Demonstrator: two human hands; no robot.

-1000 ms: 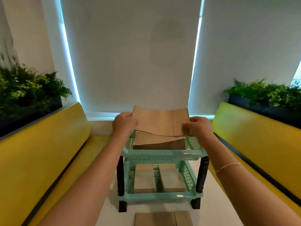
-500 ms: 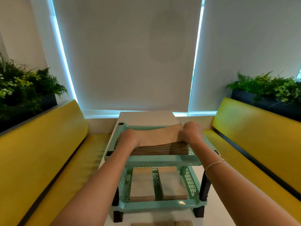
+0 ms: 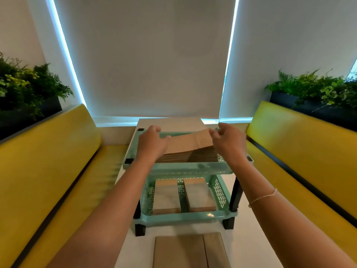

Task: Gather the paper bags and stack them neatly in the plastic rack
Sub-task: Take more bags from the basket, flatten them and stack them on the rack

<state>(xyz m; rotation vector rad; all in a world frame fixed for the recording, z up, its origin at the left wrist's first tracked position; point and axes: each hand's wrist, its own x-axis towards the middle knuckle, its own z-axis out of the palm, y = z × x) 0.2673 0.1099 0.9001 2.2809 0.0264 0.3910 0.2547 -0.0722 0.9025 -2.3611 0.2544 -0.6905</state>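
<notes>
White table runs between two yellow benches, left bench and right bench, toward drawn blinds. Left hand lies palm-down on the left end of the top bag, fingers relaxed, thumb laid along the paper. Right hand hovers at the bag's right end, fingers loosely curled, gripping nothing I can make out; whether it touches the paper, cannot tell. Bag tops a thick stack in the upper tray of the green rack, stack filling most of the tray, narrow gaps at its side walls. Two tiers counted. Lower tier holds two stacks side by side, left pile and right pile, slim gap between. More bags lie on the table near the rack's front. Planters: two, left plants and right plants, behind the benches.
</notes>
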